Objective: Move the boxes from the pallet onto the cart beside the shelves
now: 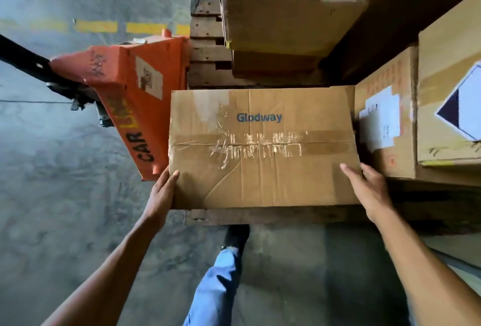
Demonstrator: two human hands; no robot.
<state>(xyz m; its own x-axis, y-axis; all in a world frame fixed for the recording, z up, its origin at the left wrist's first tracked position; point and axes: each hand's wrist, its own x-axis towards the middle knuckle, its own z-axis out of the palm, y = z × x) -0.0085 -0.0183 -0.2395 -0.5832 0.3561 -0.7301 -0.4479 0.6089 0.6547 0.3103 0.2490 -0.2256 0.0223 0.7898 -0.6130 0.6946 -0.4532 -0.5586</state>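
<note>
Your left hand point(162, 193) and right hand point(368, 187) press flat against opposite sides of a creased brown cardboard box w/ blue "Glodway" print point(263, 147), fingers together, thumbs on the top face. The box sits at the near edge of the worn wooden pallet point(208, 47), beside an orange pallet jack point(138, 91). More brown cartons point(294, 21) are stacked behind and to the right.
</note>
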